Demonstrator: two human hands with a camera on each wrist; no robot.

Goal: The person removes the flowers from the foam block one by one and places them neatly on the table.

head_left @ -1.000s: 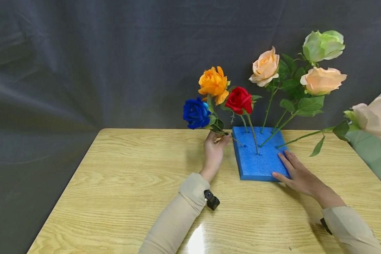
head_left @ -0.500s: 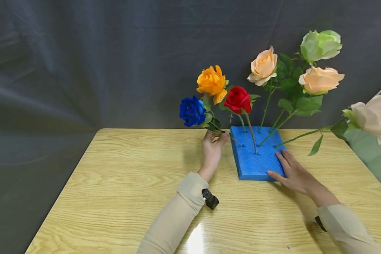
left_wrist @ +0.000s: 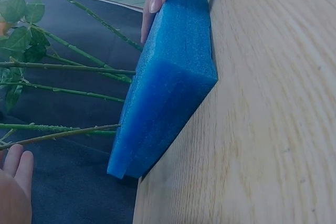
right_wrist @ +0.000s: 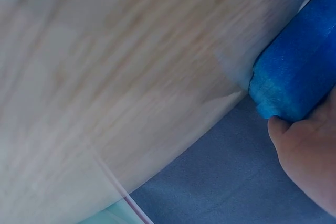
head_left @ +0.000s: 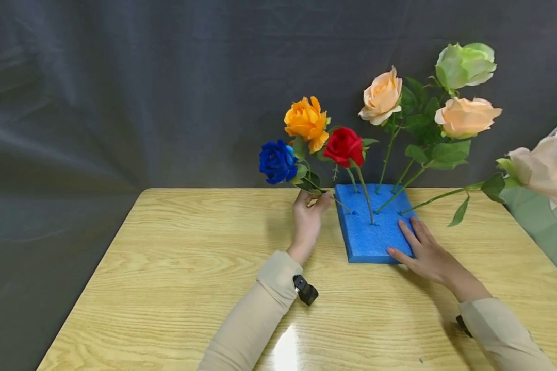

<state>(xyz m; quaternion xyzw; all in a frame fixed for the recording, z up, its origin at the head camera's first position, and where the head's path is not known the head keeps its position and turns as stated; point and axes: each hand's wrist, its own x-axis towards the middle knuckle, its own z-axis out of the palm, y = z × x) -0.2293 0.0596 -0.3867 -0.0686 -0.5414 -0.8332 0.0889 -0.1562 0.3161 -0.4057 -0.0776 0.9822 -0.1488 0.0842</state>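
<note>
A blue foam block [head_left: 376,239] lies on the table with several artificial roses stuck in it. At its left side my left hand [head_left: 308,219] pinches the stem of the blue rose [head_left: 277,162], which leans left out of the block; in the left wrist view this hand's fingers [left_wrist: 23,171] are right at the stem. My right hand [head_left: 431,255] rests with extended fingers along the block's right edge and front corner. The red rose [head_left: 344,148] and orange rose [head_left: 306,121] stand close to the blue one.
Two peach roses [head_left: 381,98] and a green rose [head_left: 465,66] rise from the block's back. A pale pink rose [head_left: 545,167] leans far right. The wooden table [head_left: 190,268] ends at a dark curtain [head_left: 120,93] behind.
The block, flowers and both hands appear slightly farther left in the head view. The left hand keeps its pinch on the blue rose's stem, and the right stays on the block.
</note>
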